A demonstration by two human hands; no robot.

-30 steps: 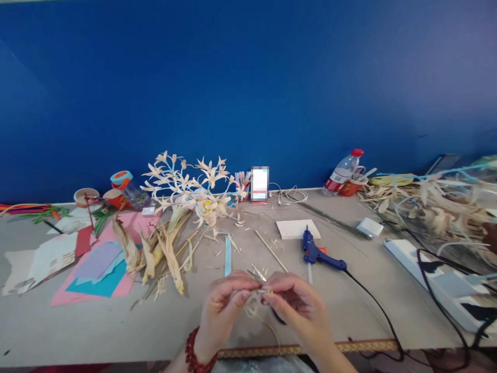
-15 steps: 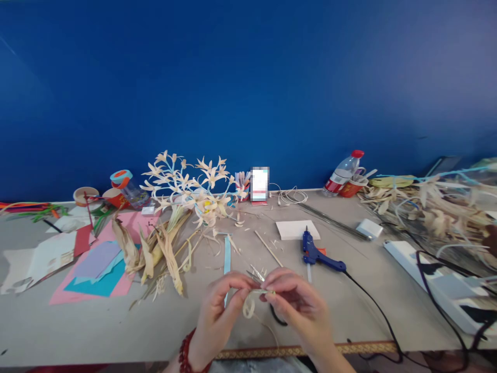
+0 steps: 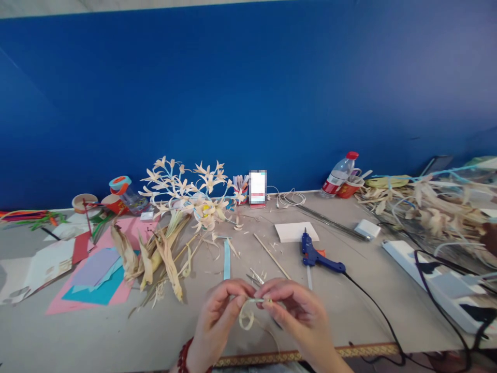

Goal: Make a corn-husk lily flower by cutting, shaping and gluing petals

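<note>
My left hand [image 3: 225, 312] pinches one end of a thin pale strip [image 3: 246, 321], which curls in a loop below the fingers. My right hand [image 3: 295, 312] pinches the other end of the short stretch between the two hands. Both hands are at the front middle of the table, fingertips close together. Scissors [image 3: 256, 277] lie just beyond the fingertips, partly hidden by my hands. Behind my left hand is a light blue strip [image 3: 227, 259]. A thin stick [image 3: 272, 256] lies behind my right hand.
Dried husks [image 3: 170, 264] and pink paper [image 3: 58, 303] lie left, with pale husk flowers [image 3: 209, 181] behind. A blue glue gun [image 3: 320, 257] on a white card [image 3: 285, 233] is at right, near a power strip [image 3: 430, 290]. A bottle [image 3: 337, 176] leans at the back.
The view has tilted up slightly. Both hands sit a little lower in the picture, and a bit more of the strip shows between their fingertips.
</note>
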